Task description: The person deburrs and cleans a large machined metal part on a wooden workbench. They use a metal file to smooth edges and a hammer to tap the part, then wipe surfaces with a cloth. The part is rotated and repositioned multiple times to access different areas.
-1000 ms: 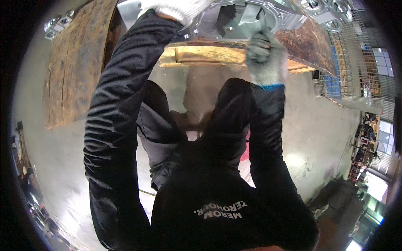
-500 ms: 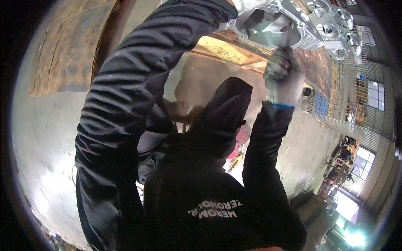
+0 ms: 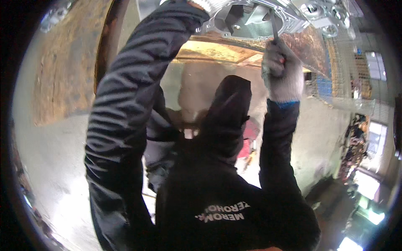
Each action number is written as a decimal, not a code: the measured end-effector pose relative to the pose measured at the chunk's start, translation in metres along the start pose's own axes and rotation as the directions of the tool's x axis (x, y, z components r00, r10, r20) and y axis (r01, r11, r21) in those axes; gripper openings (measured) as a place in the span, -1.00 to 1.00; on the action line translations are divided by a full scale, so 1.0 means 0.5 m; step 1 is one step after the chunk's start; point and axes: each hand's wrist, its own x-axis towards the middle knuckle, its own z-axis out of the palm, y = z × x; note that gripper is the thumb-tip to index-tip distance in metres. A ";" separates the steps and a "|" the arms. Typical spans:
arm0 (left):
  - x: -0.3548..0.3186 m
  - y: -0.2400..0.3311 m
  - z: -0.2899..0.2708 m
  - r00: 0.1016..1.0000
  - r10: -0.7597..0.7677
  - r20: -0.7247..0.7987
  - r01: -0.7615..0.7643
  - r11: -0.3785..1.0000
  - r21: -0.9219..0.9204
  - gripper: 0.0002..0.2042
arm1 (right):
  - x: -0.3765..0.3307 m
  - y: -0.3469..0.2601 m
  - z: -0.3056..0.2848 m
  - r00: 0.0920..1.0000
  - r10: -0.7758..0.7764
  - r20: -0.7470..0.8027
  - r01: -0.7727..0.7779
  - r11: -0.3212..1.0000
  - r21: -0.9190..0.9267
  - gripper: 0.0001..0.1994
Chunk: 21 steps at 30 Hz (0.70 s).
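A silvery cast-metal housing [image 3: 295, 21] with a wide hollow and bolt holes along its rim stands at the top of the head view. My right hand [image 3: 287, 75], in a whitish knit glove with a blue cuff, is closed round a hand tool with a slim metal blade [image 3: 274, 27]; its exact kind is unclear. The blade points up into the housing's hollow. A bit of red shows between those fingers. At the housing's left side is my left hand [image 3: 204, 4], also gloved; the upper edge cuts it off and its fingers are hidden.
Under the housing lies a worn wooden surface [image 3: 222, 51]. Another metal casting [image 3: 328, 14] sits to its right. A scuffed wooden board [image 3: 67, 67] stands at the left, and wire mesh baskets [image 3: 341, 79] at the right. My legs are below, over a grey floor [image 3: 322, 129].
The view has shifted, so the housing sits higher and further left in it. My right hand keeps its grip, and the tool's blade shows more clearly against the hollow.
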 end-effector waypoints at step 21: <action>-0.008 0.006 0.007 0.990 0.030 -0.140 0.011 0.959 0.282 -0.36 | -0.005 0.027 -0.007 0.960 -0.204 -0.193 0.155 0.957 -0.244 -0.84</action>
